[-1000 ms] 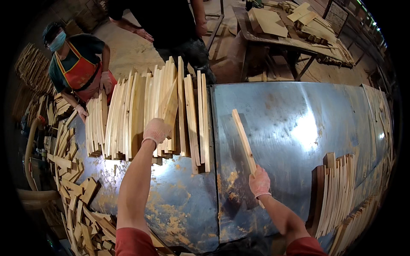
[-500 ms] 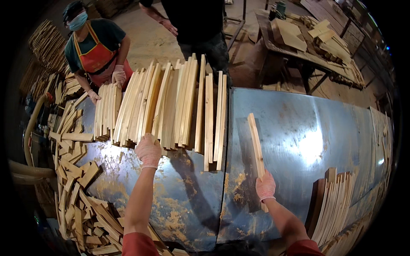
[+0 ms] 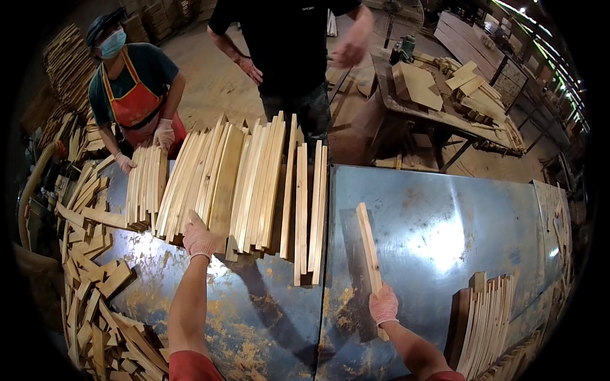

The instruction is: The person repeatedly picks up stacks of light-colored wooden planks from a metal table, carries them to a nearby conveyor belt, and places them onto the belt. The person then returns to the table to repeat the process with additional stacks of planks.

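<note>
My left hand, in a pale pink glove, is closed at the near ends of a long row of wooden strips. One finger reaches up along a strip, beside a wide-faced board; my other fingertips are partly hidden. On the right half of the metal table, my gloved right hand grips a single wooden strip near its lower end. That strip points away from me, its near end sticking out below my hand. Several strips stand slightly apart at the row's right end.
Loose offcuts pile up along the left edge. A bundle of strips stands at the right. A co-worker in a red apron holds the row's far left end; a person in black stands behind it. Beyond is a workbench with boards.
The view has tilted up, so the table sits lower. My left hand has slid slightly left along the row. My right hand keeps its strip. The person in black now shows a raised hand.
</note>
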`<state>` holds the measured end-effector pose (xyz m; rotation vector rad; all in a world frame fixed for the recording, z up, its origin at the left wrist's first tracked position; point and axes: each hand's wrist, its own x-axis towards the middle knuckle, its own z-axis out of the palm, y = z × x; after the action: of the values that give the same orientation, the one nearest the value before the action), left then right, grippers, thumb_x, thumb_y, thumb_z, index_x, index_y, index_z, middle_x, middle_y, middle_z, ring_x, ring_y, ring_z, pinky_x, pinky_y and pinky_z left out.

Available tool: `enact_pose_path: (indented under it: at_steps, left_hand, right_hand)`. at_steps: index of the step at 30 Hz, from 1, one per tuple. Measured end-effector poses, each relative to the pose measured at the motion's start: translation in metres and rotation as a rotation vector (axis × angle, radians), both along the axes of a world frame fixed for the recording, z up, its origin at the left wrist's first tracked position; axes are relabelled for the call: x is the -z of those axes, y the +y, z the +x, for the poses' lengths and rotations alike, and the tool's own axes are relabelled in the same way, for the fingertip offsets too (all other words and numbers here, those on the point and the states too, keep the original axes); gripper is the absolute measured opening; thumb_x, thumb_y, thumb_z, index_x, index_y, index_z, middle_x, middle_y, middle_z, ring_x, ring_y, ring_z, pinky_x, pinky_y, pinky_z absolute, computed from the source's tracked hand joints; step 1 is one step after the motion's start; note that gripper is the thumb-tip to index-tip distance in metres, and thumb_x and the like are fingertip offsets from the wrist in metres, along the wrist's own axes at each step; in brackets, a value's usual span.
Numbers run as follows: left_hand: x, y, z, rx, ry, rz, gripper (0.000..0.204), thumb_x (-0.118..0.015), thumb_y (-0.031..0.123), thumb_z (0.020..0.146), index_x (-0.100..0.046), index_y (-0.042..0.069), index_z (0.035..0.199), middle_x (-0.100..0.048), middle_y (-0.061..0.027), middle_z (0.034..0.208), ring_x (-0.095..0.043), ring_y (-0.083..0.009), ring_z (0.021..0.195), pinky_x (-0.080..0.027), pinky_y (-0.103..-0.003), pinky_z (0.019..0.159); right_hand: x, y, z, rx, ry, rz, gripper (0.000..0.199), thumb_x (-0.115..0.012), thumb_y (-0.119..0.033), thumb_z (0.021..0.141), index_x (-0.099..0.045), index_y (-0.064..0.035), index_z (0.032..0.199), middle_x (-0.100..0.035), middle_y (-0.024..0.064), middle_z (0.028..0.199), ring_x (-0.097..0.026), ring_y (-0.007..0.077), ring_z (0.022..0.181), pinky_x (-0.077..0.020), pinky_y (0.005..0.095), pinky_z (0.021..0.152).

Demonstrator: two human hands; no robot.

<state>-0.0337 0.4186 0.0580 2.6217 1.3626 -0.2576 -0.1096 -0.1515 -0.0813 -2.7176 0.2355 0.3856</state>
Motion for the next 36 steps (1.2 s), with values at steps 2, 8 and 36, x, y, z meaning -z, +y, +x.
enact_pose_path:
  at_steps: [2,8,36]
  left_hand:
    - [0.0,-0.003,-0.005,0.021,0.031,0.033,0.133,-0.097,0.053,0.07,-0.023,0.006,0.17,-0.06,-0.0261,0.145,-0.065,-0.0419,0.131,-0.054,-0.049,0.11]
    - [0.008,-0.013,-0.006,0.029,-0.183,0.023,0.09,-0.093,0.037,0.077,-0.041,0.003,0.143,-0.068,-0.0294,0.123,-0.069,-0.0477,0.117,-0.057,-0.052,0.103]
    - [0.011,-0.07,-0.082,0.232,-0.274,-0.138,0.131,-0.094,0.049,0.074,-0.02,0.001,0.171,-0.041,-0.0257,0.166,-0.048,-0.0406,0.15,-0.044,-0.048,0.122]
  right_hand:
    - [0.0,0.003,-0.002,-0.003,0.019,-0.004,0.061,-0.07,-0.025,0.095,-0.054,-0.0036,0.15,-0.067,0.0232,0.132,-0.064,0.0424,0.127,-0.052,0.0501,0.111]
    - [0.011,-0.001,-0.006,-0.067,-0.1,-0.034,0.06,-0.071,-0.025,0.095,-0.055,-0.0047,0.149,-0.068,0.0234,0.13,-0.065,0.0422,0.125,-0.0527,0.0515,0.109]
    - [0.01,-0.001,-0.004,-0.02,-0.047,0.028,0.059,-0.069,-0.021,0.093,-0.059,-0.0005,0.147,-0.069,0.0271,0.135,-0.064,0.0459,0.127,-0.0498,0.0484,0.114]
